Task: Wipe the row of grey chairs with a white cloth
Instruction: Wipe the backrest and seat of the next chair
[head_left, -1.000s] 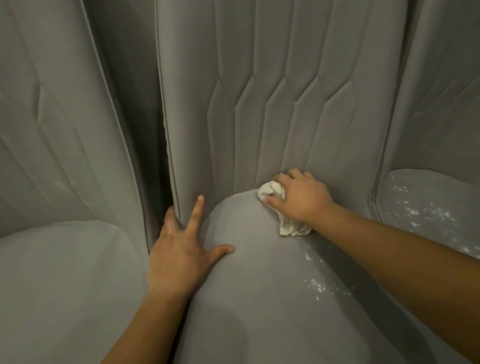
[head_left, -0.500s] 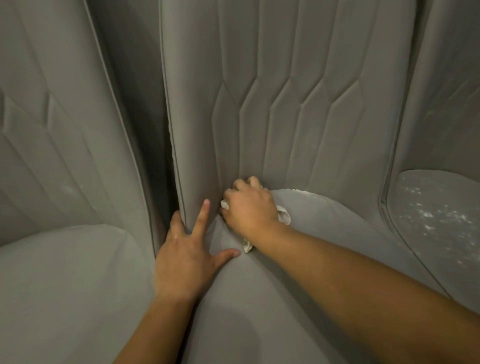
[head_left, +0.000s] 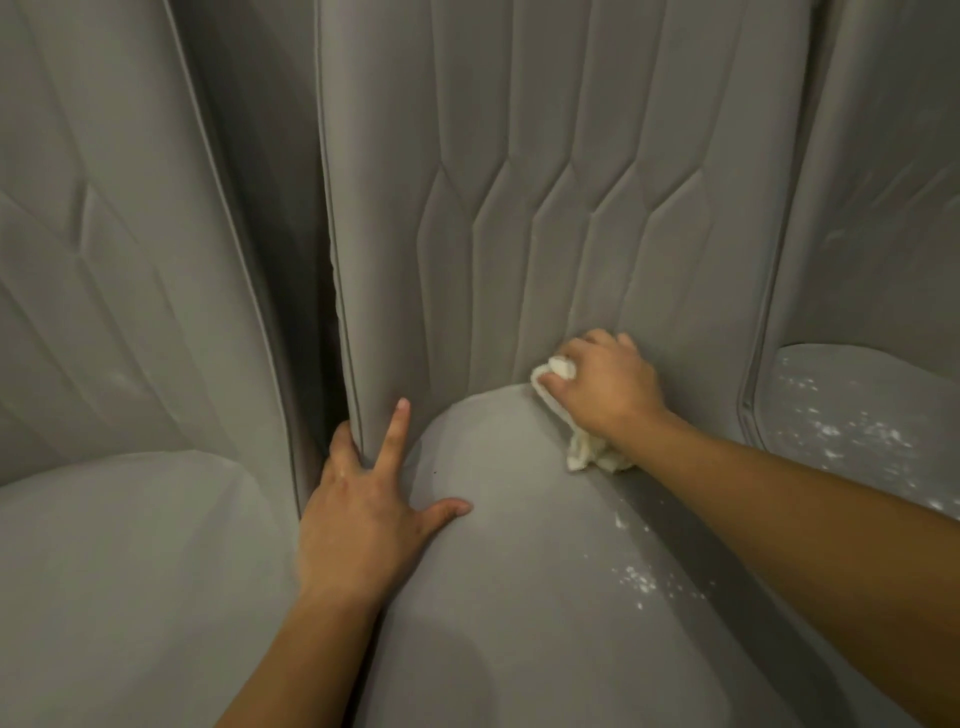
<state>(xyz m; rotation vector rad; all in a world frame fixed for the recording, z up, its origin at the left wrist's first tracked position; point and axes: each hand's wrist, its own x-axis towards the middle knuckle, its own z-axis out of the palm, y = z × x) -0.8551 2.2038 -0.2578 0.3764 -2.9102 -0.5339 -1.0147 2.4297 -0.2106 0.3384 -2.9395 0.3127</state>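
Note:
Three grey padded chairs stand side by side. The middle chair's seat (head_left: 519, 571) fills the centre, with its quilted backrest (head_left: 545, 208) above. My right hand (head_left: 605, 387) grips a crumpled white cloth (head_left: 584, 447) and presses it into the crease where seat meets backrest, right of centre. My left hand (head_left: 363, 514) lies flat on the seat's left edge, fingers spread, index finger pointing up along the backrest, other fingers tucked in the gap beside it.
White specks (head_left: 641, 577) lie on the middle seat's right side. The right chair's seat (head_left: 857, 426) carries many more specks. The left chair's seat (head_left: 130, 571) and backrest (head_left: 130, 260) look smooth. A dark gap (head_left: 332, 338) separates left and middle chairs.
My right hand swept the cloth along the seat crease to the left, up against my left hand, and has now come back to the right. My left hand has stayed in place.

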